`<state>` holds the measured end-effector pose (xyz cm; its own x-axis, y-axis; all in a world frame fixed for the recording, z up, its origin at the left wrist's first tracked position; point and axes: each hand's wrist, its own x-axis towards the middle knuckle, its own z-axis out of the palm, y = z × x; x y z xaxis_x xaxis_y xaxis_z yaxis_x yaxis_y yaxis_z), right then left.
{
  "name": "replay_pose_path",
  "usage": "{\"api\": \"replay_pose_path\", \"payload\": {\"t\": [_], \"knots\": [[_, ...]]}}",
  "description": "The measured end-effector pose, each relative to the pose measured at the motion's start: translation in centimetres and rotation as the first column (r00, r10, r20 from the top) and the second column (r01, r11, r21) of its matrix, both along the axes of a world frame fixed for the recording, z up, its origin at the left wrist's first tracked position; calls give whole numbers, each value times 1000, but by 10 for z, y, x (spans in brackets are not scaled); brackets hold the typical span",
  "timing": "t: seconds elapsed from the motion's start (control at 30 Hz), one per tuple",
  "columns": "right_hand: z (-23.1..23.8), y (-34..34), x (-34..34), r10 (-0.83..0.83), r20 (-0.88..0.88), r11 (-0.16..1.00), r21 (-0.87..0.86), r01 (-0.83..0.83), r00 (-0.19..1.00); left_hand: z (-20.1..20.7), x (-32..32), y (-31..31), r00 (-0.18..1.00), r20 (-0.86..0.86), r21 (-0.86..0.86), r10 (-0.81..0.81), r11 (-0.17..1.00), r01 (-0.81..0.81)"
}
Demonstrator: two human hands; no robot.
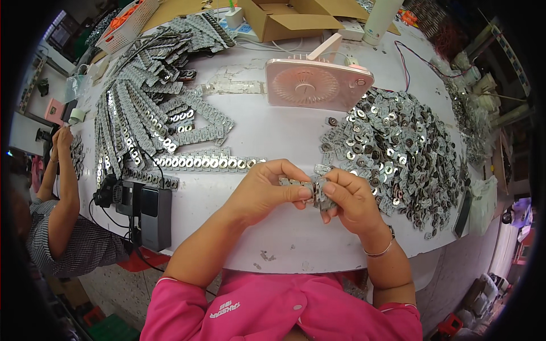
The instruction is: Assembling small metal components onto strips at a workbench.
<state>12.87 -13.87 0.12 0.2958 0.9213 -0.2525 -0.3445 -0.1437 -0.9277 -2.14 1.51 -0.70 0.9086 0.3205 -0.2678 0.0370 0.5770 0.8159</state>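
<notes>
My left hand [263,190] and my right hand [351,199] meet over the near edge of the white table [284,238]. Both pinch a short chain of small grey metal plates [310,189] between thumb and fingers. The left hand grips the chain's left end, the right hand its right end. Just right of my hands lies a big loose heap of the same small grey plates with round holes [398,148]. A joined strip of plates [205,162] lies flat just beyond my left hand.
Several long joined strips [142,108] fan across the table's left side. A pink desk fan [315,84] lies behind my hands, cardboard boxes [284,20] further back. Black devices with cables [148,213] sit at the left edge. Another person's arm [62,187] is at far left.
</notes>
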Motion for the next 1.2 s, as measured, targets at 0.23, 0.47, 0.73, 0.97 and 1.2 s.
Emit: {"api": "replay_pose_path", "payload": {"t": [0.23, 0.47, 0.73, 0.97, 1.2], "knots": [[-2, 3, -8, -118, 404, 992, 18, 121, 907, -10, 7, -15, 934, 302, 747, 190, 562, -356], [0, 4, -7, -250, 247, 968, 44, 247, 936, -10, 10, -13, 889, 391, 840, 239, 303, -451], [-6, 4, -8, -191, 270, 981, 30, 190, 944, -11, 12, -21, 904, 343, 810, 255, 407, -422], [-8, 4, -10, -199, 186, 979, -5, 204, 962, -13, 13, -21, 911, 357, 799, 207, 437, -413], [-1, 4, 1, -170, 340, 977, -61, 203, 925, -17, 11, -24, 974, 151, 670, 170, 706, -228]]}}
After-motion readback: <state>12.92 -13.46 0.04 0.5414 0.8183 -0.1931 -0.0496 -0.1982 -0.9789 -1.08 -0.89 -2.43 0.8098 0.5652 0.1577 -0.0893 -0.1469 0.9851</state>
